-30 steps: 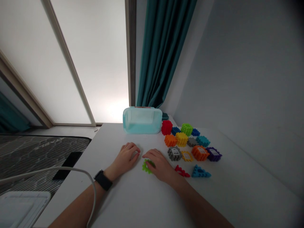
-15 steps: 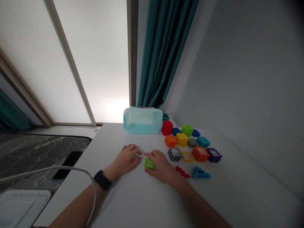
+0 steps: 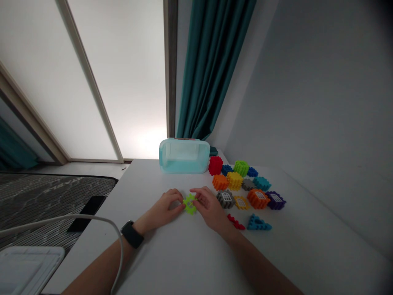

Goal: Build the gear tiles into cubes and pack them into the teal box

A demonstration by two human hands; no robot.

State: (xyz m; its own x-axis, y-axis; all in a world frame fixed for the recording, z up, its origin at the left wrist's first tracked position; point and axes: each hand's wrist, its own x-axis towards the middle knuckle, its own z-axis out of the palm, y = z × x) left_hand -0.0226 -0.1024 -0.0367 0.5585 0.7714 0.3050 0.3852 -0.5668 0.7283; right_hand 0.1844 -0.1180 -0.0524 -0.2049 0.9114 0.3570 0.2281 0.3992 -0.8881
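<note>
- Left hand [image 3: 167,203]: fingers curled narrow, tips now against the green block's left edge.
- Green block [image 3: 190,203]: now held between both hands, above the table.
- Right hand [image 3: 208,205]: fingers closed narrow on its right edge.

Pale blue bin [image 3: 184,156] on white tabletop [image 3: 184,254] — colorful toy blocks [image 3: 235,180] beside it, teal curtain [image 3: 211,69] behind, white cable [image 3: 76,218] left.

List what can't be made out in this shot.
Head view:
- lime-green toy piece: whether the left hand and right hand grip it, too small to tell
- white plastic object: cut off by the lower edge
- black wristwatch: face too dark to read
- pale blue plastic tub: rim label too small
</note>
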